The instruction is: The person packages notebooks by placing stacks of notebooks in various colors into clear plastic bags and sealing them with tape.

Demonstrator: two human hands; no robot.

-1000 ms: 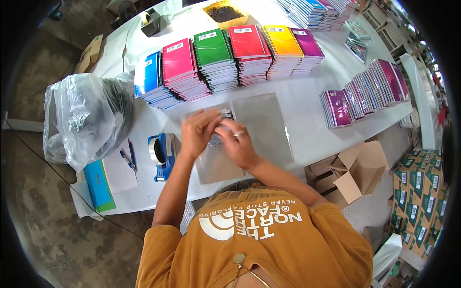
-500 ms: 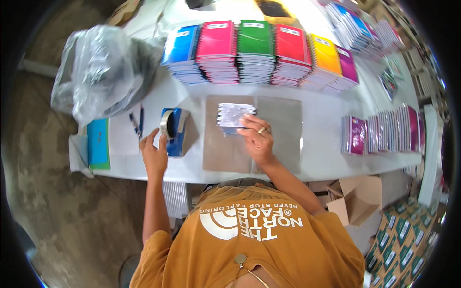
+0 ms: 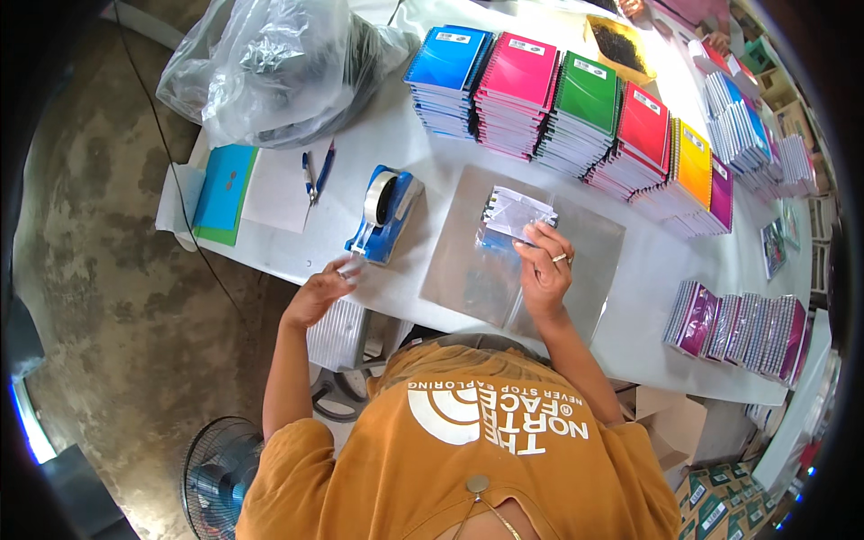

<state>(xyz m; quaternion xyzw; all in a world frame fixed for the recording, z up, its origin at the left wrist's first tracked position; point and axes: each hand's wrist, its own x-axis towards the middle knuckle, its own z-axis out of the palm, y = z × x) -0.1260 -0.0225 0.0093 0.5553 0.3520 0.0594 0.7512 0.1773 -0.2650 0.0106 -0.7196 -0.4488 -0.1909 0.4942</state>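
At the front end of a blue tape dispenser (image 3: 396, 211), my left hand (image 3: 324, 292) has its fingertips drawn together by the cutting edge. They are somewhat blurred and seem to pinch the end of the clear tape from the roll (image 3: 382, 200). My right hand (image 3: 546, 270) grips the near right edge of a small pack of spiral notebooks (image 3: 517, 214), apparently in clear plastic, its fingers bent over the top. Under the pack lies a greyish, see-through sheet (image 3: 463, 261) with a seam down its middle.
Stacks of spiral notebooks (image 3: 585, 94) in several colours stand along the back. A large plastic bag (image 3: 279, 72) is at the far left, with pliers (image 3: 317, 175) and blue and green sheets (image 3: 220, 193) nearer. Wrapped purple notebooks (image 3: 738, 328) stand at right. A fan (image 3: 216, 477) stands below left.
The view has swung, so the table appears tilted. My left hand has moved from beside the tape roll to the dispenser's front end, its fingers closing. My right hand stays on the notebook pack.
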